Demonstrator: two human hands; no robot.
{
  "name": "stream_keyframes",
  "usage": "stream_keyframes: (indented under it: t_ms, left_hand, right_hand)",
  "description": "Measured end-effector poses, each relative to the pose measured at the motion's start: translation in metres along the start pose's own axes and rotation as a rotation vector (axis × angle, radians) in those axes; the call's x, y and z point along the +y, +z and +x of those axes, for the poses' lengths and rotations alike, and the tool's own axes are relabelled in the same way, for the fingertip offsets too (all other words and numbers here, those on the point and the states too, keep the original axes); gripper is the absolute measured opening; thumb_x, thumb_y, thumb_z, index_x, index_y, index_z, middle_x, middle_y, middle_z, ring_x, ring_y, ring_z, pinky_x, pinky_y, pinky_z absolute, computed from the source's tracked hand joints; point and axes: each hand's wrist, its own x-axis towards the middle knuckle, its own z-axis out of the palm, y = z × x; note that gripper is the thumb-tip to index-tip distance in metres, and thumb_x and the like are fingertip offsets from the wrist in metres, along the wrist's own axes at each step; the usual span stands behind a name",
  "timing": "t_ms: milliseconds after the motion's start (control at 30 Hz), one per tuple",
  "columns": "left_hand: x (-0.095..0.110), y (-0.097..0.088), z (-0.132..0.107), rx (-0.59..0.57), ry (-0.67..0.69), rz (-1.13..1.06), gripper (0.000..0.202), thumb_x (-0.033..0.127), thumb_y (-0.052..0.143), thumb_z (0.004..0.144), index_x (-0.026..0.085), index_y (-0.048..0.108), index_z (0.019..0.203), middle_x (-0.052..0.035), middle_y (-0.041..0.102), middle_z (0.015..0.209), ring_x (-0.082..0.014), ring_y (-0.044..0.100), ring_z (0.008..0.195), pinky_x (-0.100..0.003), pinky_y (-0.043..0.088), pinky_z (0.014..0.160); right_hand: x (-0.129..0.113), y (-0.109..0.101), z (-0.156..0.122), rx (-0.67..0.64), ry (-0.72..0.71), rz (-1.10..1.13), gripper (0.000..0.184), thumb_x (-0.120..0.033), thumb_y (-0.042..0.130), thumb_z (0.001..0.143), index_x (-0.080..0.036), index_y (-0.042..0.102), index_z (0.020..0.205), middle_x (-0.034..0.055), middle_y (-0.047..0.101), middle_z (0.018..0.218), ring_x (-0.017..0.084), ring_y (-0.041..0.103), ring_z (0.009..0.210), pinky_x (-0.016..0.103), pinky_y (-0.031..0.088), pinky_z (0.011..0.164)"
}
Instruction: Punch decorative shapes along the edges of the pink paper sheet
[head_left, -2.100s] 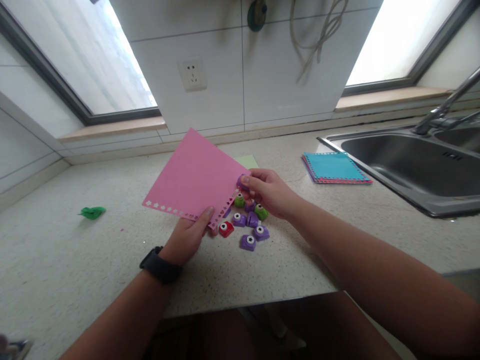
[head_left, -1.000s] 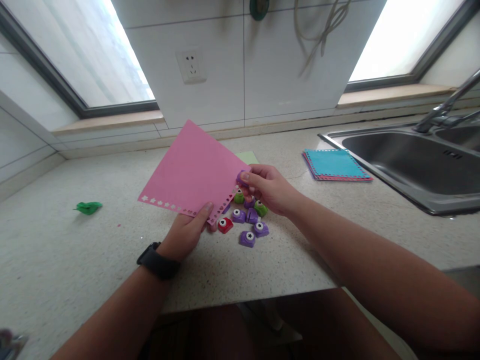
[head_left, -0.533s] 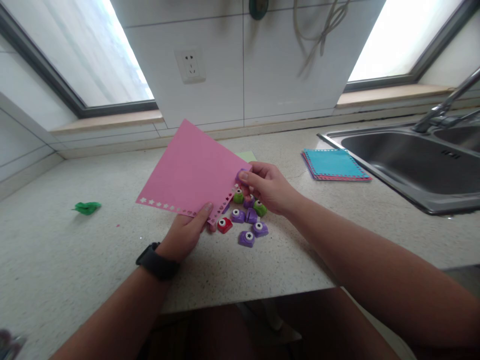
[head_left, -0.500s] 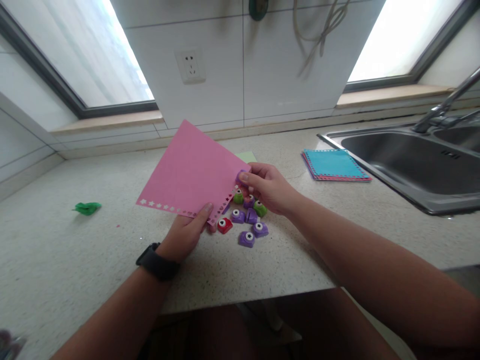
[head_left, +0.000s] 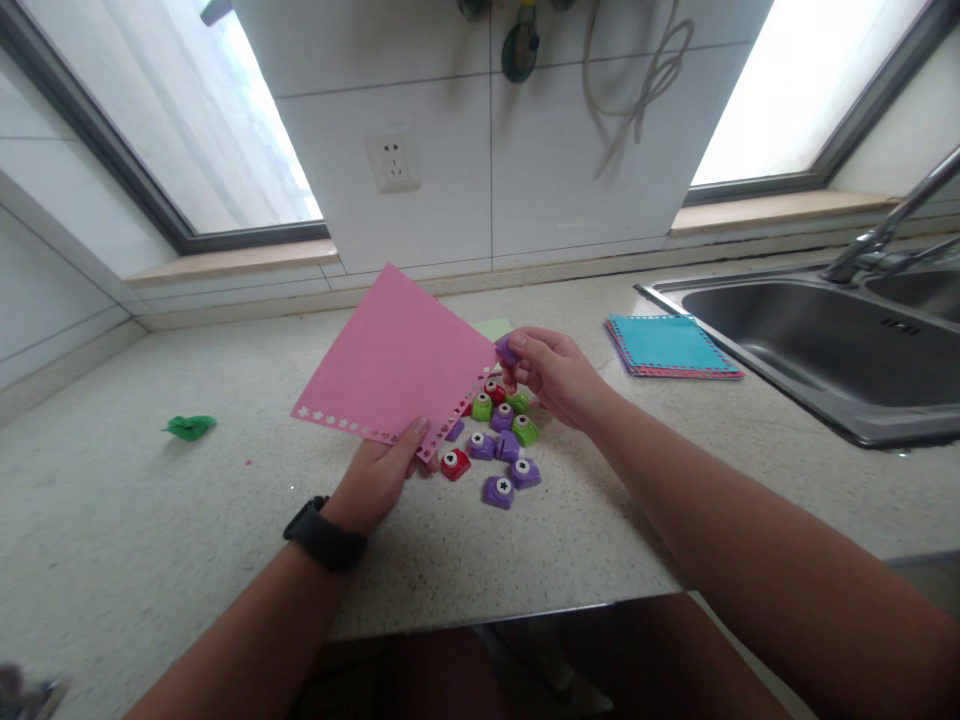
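A square sheet of pink paper (head_left: pixel 397 350), with small shapes cut along two of its edges, is tilted above the counter. My left hand (head_left: pixel 386 470) is closed on its near corner, thumb on top. My right hand (head_left: pixel 559 370) pinches a purple craft punch (head_left: pixel 508 350) at the paper's right corner; whether the punch still touches the edge I cannot tell. Below lie several more punches: a red punch (head_left: pixel 454 463), a green punch (head_left: pixel 525 430) and a purple punch (head_left: pixel 499 490) among them. The paper covers part of this group.
A stack of blue and pink punched papers (head_left: pixel 671 343) lies to the right, beside the steel sink (head_left: pixel 780 320). Pale green paper (head_left: pixel 495 328) shows behind the pink sheet. A crumpled green piece (head_left: pixel 190 428) is on the counter (head_left: pixel 187 530) at the left.
My right hand has moved a little right with the purple punch, away from the paper's edge. More of the punches below now shows. The view has tipped slightly upward.
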Motion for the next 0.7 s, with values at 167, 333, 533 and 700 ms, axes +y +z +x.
stream_keyframes:
  t_ms: [167, 333, 533, 700]
  left_hand:
    - [0.000, 0.000, 0.001, 0.010, 0.016, -0.029, 0.053, 0.050, 0.046, 0.097, 0.017, 0.067, 0.061, -0.0012, 0.058, 0.055, -0.0152, 0.049, 0.055, -0.029, 0.041, 0.061]
    - [0.001, 0.000, 0.003, 0.028, 0.015, -0.093, 0.051, 0.050, 0.048, 0.096, 0.017, 0.064, 0.061, -0.0013, 0.060, 0.055, -0.0136, 0.047, 0.052, -0.027, 0.040, 0.057]
    - [-0.003, -0.001, 0.004, 0.013, 0.003, -0.174, 0.047, 0.045, 0.049, 0.096, 0.016, 0.063, 0.061, -0.0010, 0.060, 0.054, -0.0120, 0.046, 0.050, -0.026, 0.037, 0.054]
    - [-0.004, -0.001, 0.005, 0.006, -0.009, -0.229, 0.046, 0.043, 0.050, 0.096, 0.016, 0.062, 0.062, -0.0009, 0.060, 0.054, -0.0109, 0.046, 0.049, -0.026, 0.037, 0.054]
  right_hand:
    - [-0.006, -0.017, 0.003, 0.100, -0.120, -0.579, 0.035, -0.049, 0.056, 0.092, -0.019, 0.067, 0.080, 0.0025, 0.060, 0.071, 0.016, 0.052, 0.064, 0.032, 0.043, 0.063]
    - [-0.010, -0.033, 0.008, 0.039, -0.164, -1.284, 0.041, -0.051, 0.050, 0.095, -0.019, 0.071, 0.079, 0.0097, 0.067, 0.077, 0.024, 0.057, 0.076, 0.039, 0.040, 0.071]
    - [-0.002, -0.041, 0.013, -0.124, -0.036, -1.656, 0.052, -0.053, 0.039, 0.098, -0.017, 0.075, 0.084, 0.0153, 0.073, 0.084, 0.030, 0.059, 0.083, 0.041, 0.038, 0.075]
    - [0.009, -0.042, 0.013, -0.200, -0.004, -1.751, 0.053, -0.050, 0.032, 0.101, -0.020, 0.076, 0.098, 0.0155, 0.073, 0.099, 0.034, 0.058, 0.096, 0.043, 0.036, 0.079]
